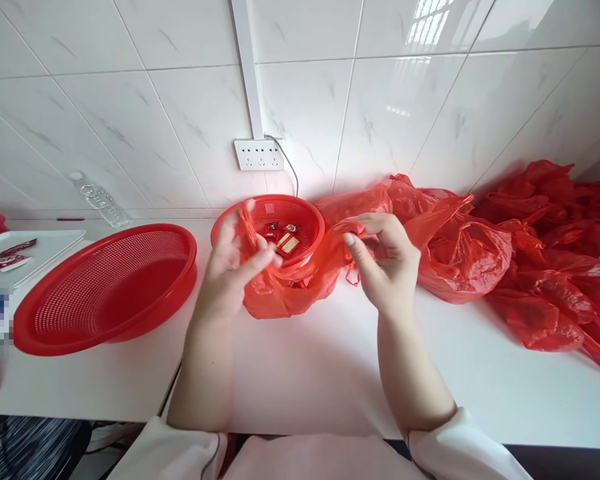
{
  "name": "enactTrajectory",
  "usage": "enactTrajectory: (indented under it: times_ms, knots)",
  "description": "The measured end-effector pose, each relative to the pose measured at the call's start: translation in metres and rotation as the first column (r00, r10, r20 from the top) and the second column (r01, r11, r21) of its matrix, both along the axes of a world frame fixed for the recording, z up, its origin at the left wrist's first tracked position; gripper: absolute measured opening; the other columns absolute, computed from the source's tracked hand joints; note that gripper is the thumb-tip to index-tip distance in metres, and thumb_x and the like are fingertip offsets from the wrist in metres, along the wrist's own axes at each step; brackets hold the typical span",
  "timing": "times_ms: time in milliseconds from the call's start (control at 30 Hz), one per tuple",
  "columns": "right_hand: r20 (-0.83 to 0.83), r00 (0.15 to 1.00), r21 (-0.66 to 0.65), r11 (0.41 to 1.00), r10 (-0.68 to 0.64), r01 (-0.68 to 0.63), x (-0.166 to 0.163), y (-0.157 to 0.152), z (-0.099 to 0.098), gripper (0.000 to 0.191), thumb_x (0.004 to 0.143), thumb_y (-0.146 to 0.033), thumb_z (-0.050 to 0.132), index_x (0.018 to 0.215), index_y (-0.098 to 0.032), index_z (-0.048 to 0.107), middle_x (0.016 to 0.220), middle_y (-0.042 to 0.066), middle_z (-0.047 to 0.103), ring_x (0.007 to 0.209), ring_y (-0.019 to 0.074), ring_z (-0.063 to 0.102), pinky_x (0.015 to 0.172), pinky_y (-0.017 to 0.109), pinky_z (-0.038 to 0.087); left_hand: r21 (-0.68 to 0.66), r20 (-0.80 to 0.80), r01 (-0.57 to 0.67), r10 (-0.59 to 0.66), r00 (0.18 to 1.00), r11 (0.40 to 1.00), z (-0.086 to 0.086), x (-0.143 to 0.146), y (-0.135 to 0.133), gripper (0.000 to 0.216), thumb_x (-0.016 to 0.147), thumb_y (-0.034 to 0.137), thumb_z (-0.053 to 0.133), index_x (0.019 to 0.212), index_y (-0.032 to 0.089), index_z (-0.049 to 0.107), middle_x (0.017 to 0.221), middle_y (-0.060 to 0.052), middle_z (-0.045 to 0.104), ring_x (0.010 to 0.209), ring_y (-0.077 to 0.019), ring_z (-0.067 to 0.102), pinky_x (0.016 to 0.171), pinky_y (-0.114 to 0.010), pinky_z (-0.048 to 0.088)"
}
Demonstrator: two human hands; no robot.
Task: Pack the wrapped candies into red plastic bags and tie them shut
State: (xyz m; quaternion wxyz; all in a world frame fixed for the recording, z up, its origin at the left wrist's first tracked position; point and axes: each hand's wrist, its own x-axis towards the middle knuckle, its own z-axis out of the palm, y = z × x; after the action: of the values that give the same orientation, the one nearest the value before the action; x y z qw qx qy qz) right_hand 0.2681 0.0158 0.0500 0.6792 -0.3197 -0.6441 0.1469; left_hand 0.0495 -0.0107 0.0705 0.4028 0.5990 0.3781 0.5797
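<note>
A thin red plastic bag (pixel 287 298) stretches between my two hands in front of the small red basket. My left hand (pixel 230 267) has one side of the bag caught between thumb and fingers, slightly blurred. The bag's other side is pinched between the thumb and fingers of my right hand (pixel 390 260). Some small dark and red items show faintly through the bag's lower part. Just behind it, the small red basket (pixel 316 230) contains several small wrapped packets (pixel 289 244). The bag covers part of the basket's front.
A large red perforated basket (pixel 180 240) stands to the left, near a white tray (pixel 55 241) with dark red wrappers. A clear plastic bottle (pixel 103 203) leans by the tiled wall. Filled red bags (pixel 460 260) crowd the right. A socket strip (pixel 259 155) is on the wall.
</note>
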Motion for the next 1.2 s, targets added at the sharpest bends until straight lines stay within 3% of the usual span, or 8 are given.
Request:
enactTrajectory:
  times_ms: [167,333,500,767,933,1000,1100,1200]
  knots:
    - [0.318,0.910,-0.051,0.963,0.268,-0.266,-0.014,-0.008,0.000,0.010,0.089,-0.029,0.065,0.097,-0.025,0.069,0.134,0.008,0.054,0.124,0.0273,0.054,0.100,0.045,0.051,-0.218,-0.325,0.256,-0.317,0.891,0.942,-0.011,0.024,0.000,0.033,0.080,0.032,0.073,0.112,0.027,0.065,0.080,0.000,0.059,0.066,-0.0127,0.055,0.060,-0.026,0.051]
    - [0.213,0.797,-0.285,0.816,0.566,-0.503,-0.015,0.002,-0.004,0.023,0.099,-0.026,0.049,0.117,-0.025,0.064,0.122,0.006,0.065,0.115,0.0204,0.061,0.097,0.039,0.052,-0.287,-0.202,0.171,-0.234,0.951,0.943,-0.021,0.027,0.008,0.032,0.093,0.049,0.051,0.084,0.021,0.064,0.069,0.001,0.054,0.052,-0.0082,0.043,0.047,-0.022,0.040]
    - [0.110,0.818,-0.313,0.801,0.565,-0.511,-0.009,0.012,-0.010,0.015,0.091,-0.017,0.058,0.105,-0.020,0.064,0.098,0.004,0.068,0.089,0.0149,0.066,0.078,0.030,0.055,-0.380,-0.118,0.165,-0.225,0.967,0.910,-0.016,0.019,0.012,0.037,0.091,0.054,0.054,0.086,0.020,0.069,0.053,0.005,0.043,0.040,-0.0054,0.037,0.040,-0.020,0.033]
    - [0.174,0.863,-0.235,0.871,0.475,-0.432,0.004,0.010,-0.008,0.019,0.080,-0.004,0.059,0.085,-0.022,0.058,0.087,0.001,0.063,0.083,0.0148,0.063,0.074,0.029,0.054,-0.434,0.056,0.139,-0.127,0.990,0.890,-0.019,0.009,0.026,0.040,0.087,0.049,0.062,0.110,0.017,0.072,0.057,-0.001,0.064,0.050,-0.0110,0.058,0.050,-0.022,0.047]
    - [0.452,0.581,-0.327,0.732,0.677,-0.598,0.004,0.001,-0.003,0.019,0.088,-0.008,0.055,0.094,-0.023,0.065,0.091,0.001,0.071,0.079,0.0138,0.066,0.070,0.028,0.056,-0.267,-0.134,0.278,-0.322,0.937,0.922,-0.013,0.007,0.020,0.011,0.082,0.027,0.070,0.088,0.018,0.072,0.078,-0.002,0.071,0.058,-0.0104,0.062,0.056,-0.023,0.050]
    - [0.374,0.640,-0.310,0.741,0.671,-0.596,0.000,0.001,-0.004,0.013,0.089,-0.013,0.059,0.095,-0.023,0.065,0.087,0.000,0.071,0.075,0.0127,0.066,0.068,0.026,0.055,-0.137,-0.369,0.316,-0.345,0.863,0.939,-0.011,0.008,0.012,0.006,0.083,0.021,0.066,0.089,0.019,0.066,0.081,-0.002,0.070,0.066,-0.0124,0.064,0.059,-0.024,0.051]
    - [0.175,0.837,-0.240,0.847,0.518,-0.474,-0.010,0.006,-0.010,0.008,0.092,-0.019,0.058,0.097,-0.023,0.064,0.094,0.003,0.068,0.086,0.0146,0.066,0.078,0.029,0.056,0.283,-0.675,0.229,0.024,0.737,0.931,-0.015,0.009,0.007,0.015,0.081,0.012,0.062,0.093,0.021,0.060,0.081,0.001,0.069,0.070,-0.0124,0.065,0.061,-0.023,0.049]
    - [0.060,0.852,-0.321,0.818,0.520,-0.477,-0.019,0.015,-0.018,0.026,0.098,-0.024,0.047,0.122,-0.025,0.058,0.125,0.007,0.060,0.103,0.0168,0.063,0.089,0.034,0.055,0.620,-0.673,0.184,0.396,0.625,0.763,-0.028,0.007,0.012,0.023,0.083,0.007,0.057,0.099,0.023,0.059,0.093,-0.001,0.071,0.083,-0.0144,0.068,0.066,-0.024,0.050]
